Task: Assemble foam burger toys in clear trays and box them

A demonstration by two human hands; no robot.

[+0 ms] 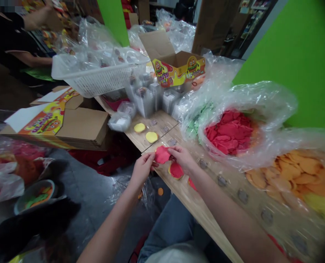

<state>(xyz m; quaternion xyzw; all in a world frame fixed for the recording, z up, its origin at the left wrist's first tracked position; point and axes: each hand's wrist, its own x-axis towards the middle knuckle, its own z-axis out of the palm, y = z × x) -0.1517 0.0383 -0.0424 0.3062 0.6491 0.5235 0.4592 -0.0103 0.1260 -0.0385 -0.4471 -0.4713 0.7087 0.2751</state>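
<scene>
Both my hands pinch one flat red gummy piece [162, 154] just above the near edge of the wooden table [206, 204]. My left hand [142, 170] grips its left side, my right hand [182, 157] its right side. Right below them a red piece lies on a yellow round [176, 170]. Two bare yellow rounds [139, 127] [151, 137] lie farther along the board. A clear bag of red pieces [229, 131] sits to the right, with a bag of green pieces [197, 120] behind it and orange pieces [296, 175] nearer me.
Clear plastic cups [148, 96] stand behind the rounds, below a white basket [96, 75] and an open burger-print box [175, 67]. Flat cartons [61, 124] are stacked at left. Another person's arm [33, 58] shows at the far left. My jeans [170, 226] are under the table edge.
</scene>
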